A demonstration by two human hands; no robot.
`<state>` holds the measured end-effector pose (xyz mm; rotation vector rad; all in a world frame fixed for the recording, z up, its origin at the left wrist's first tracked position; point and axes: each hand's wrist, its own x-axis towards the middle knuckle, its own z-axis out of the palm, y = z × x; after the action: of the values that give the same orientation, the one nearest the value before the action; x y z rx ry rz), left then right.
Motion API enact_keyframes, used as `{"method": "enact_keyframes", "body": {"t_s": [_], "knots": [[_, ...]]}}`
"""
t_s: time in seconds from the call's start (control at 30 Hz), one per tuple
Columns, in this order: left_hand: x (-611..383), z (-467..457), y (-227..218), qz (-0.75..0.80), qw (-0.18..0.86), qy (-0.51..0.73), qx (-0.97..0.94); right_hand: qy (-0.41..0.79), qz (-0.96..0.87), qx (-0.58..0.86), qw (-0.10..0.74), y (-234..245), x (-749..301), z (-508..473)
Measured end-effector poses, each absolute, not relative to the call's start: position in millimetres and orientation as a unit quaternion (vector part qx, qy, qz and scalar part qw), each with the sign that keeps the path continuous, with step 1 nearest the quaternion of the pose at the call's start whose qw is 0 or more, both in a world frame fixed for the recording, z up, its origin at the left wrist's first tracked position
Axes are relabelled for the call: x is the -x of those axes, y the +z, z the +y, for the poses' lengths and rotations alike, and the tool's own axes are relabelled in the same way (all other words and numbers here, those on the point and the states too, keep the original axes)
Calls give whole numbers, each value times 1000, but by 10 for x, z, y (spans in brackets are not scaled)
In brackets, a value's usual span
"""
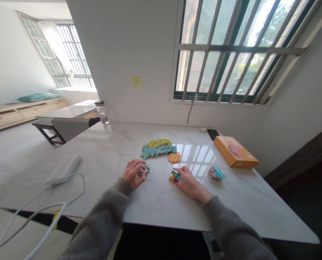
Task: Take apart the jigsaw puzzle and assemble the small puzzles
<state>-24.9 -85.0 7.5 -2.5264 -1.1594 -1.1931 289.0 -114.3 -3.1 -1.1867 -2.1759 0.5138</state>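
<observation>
My left hand (134, 174) is curled, thumb and fingers closed on a small multicoloured bunch of jigsaw puzzle pieces (148, 170), partly hidden by the fingers. Across from it, my right hand (188, 182) grips another little stack of puzzle pieces (174, 177) in orange, teal and dark red between thumb and forefinger. Both bunches are low at the tabletop. Beyond the hands lie a spread of teal pieces (159, 151), overlapping yellow-green pieces (161, 142) and a small orange cluster (174, 157). A round pile of mixed pieces (216, 173) sits right of my right hand.
An orange box (236, 151) and a black phone (212, 134) are on the right of the marble-patterned table (155, 206). To the left lie a white power strip (66, 169) and its looped cable (42, 209). A clear bottle (102, 112) stands at the far left corner.
</observation>
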Motion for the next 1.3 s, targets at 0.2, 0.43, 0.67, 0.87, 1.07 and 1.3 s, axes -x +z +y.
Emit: {"method": "enact_keyframes", "body": {"t_s": [0.2,0.43,0.67,0.87,1.07,1.3], "knots": [[-438,-1091,43,-312,35,-307,898,286,-756,469,357,-66,-2858,-1123],[-729,-1076,-12,-331,23,-301,894,500,-629,412,429,6,-2770,-1158],[-683,-1060,-52,-293,33,-355,887,525,-577,416,467,36,-2726,-1209],[-662,-1064,-35,-282,19,-412,866,576,-582,365,442,33,-2740,-1234],[-651,-1148,1,-314,-29,-408,857,495,-621,397,460,31,-2746,-1217],[-672,-1101,-39,-316,-28,-416,852,556,-597,368,446,35,-2695,-1258]]}}
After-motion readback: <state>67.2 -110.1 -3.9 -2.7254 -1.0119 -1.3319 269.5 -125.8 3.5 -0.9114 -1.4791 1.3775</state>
